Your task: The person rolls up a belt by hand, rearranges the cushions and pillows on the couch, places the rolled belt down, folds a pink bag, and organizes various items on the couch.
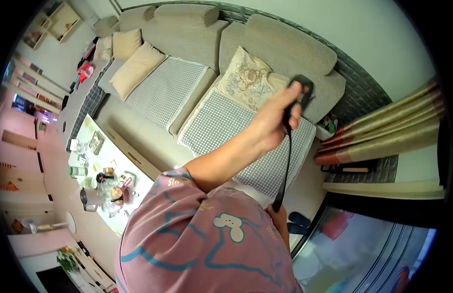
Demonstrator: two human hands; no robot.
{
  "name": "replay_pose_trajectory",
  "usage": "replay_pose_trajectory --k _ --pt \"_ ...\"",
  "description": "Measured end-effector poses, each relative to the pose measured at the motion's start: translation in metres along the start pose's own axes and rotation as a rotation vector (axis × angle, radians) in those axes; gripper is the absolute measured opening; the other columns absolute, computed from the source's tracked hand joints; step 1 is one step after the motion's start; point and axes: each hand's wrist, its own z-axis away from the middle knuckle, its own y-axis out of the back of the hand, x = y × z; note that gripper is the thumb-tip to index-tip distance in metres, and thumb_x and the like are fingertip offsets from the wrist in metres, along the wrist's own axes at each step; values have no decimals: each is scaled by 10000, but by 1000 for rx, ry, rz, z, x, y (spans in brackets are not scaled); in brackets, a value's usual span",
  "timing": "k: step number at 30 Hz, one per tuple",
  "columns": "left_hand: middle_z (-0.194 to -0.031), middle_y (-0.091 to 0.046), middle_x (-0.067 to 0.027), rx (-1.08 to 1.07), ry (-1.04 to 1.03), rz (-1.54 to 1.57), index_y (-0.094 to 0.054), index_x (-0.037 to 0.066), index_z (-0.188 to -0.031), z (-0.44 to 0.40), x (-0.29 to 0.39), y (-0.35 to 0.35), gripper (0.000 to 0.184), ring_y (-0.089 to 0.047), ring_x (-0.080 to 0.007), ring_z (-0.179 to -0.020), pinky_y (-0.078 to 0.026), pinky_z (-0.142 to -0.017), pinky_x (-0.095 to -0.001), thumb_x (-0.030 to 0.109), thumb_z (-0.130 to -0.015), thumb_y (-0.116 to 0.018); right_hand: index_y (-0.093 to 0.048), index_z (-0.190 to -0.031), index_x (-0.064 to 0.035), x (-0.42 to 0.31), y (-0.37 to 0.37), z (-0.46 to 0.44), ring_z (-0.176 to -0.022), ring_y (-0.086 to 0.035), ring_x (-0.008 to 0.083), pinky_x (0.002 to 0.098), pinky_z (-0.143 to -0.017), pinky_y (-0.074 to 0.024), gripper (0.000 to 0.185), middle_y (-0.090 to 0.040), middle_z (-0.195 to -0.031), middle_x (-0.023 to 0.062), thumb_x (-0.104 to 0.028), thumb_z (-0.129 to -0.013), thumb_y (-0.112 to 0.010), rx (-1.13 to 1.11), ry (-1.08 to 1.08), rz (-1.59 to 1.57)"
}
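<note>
My left hand (277, 117) is raised in front of the sofa, its fingers closed around a black handheld object (303, 87) with a rounded head. I cannot make out its exact kind. From its lower end a thin black cord (288, 161) hangs down, thickening near the bottom. There my right hand (277, 218), close to my body and partly hidden by the pink shirt (207, 244), appears closed on the cord's thick end. Behind the left hand lie a floral cushion (248, 78) and a checked seat cover (221, 127).
A grey sofa (280, 44) curves along the wall, with beige pillows (137, 71) at its left. The white coffee table (109, 163) at left carries a pitcher, jars and cups. Dark slippers (298, 223), a curtain (382, 124) and a glass-topped surface (353, 254) are at right.
</note>
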Motion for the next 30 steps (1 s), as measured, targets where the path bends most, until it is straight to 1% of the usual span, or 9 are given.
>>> replay_pose_trajectory --k 4,10,16,20,22,23,24,28,30 --pt "-547 -486 44 17 -140 258 -556 174 -1041 18 34 30 282 -392 -67 -419 -314 -449 -211 429 -921 -569 -627 -904 -16 41 1 -22 -697 -556 118 281 -642 -450 190 -599 -729 38 -200 -860 -640 -177 131 192" --pt "-501 -349 69 171 -238 200 -488 143 -802 16 85 93 451 -253 -51 -390 -237 -404 -218 584 -899 -501 -605 -962 -6 -9 20 -44 -410 -387 93 261 -428 -305 319 -415 -481 -9 -304 -975 -493 436 209 -85" --pt "-495 -257 24 142 -138 71 -269 178 -549 -2 95 202 537 -235 -114 -432 -244 -449 -261 511 -964 -345 -575 -1175 -41 -152 40 -36 -685 -463 60 191 -609 -368 340 -535 -835 1 31 -857 -475 864 576 -477" --pt "-575 -538 -136 343 153 -595 -420 101 -600 -12 58 261 420 -516 -207 -536 -451 -555 -321 343 -941 -376 -577 -1146 -7 -222 23 -17 -758 -533 92 227 -719 -437 259 -561 -861 7 11 -898 -507 895 797 -314" --pt "-837 -659 -150 377 454 -928 -626 -16 -949 -18 33 321 386 -638 -245 -766 -514 -687 -338 349 -889 -517 -590 -1114 0 -243 15 -14 -752 -541 112 253 -735 -448 247 -559 -824 15 2 -873 -536 758 1051 -189" --pt "-1024 -660 -172 352 402 -1605 -622 -5 -1095 -33 15 359 405 -636 -281 -915 -503 -813 -349 319 -853 -603 -604 -1084 7 -260 7 -13 -734 -554 166 289 -744 -456 251 -564 -790 46 -5 -838 -559 776 1137 -27" --pt "-1106 -632 -210 162 -77 -1938 -590 -33 -1167 -25 3 332 455 -602 -303 -1024 -467 -898 -340 275 -836 -642 -619 -1074 -6 -269 12 -18 -737 -556 225 317 -748 -459 262 -574 -779 71 -30 -815 -585 694 1316 252" --pt "-1291 -524 -220 -109 730 -355 -402 -104 -1330 -41 -29 185 791 -515 -311 -1183 -355 -1053 -389 587 -950 -349 -686 -993 -140 -302 -22 -27 -741 -549 213 366 -732 -483 271 -569 -802 19 -121 -727 -640 425 1354 779" --pt "-1302 -500 -243 -323 1025 -87 -357 -121 -1337 -49 -40 126 783 -517 -309 -1186 -400 -1026 -406 564 -960 -319 -679 -1001 -162 -296 -38 -40 -723 -536 193 358 -740 -483 288 -560 -807 2 -127 -718 -639 438 1394 821"
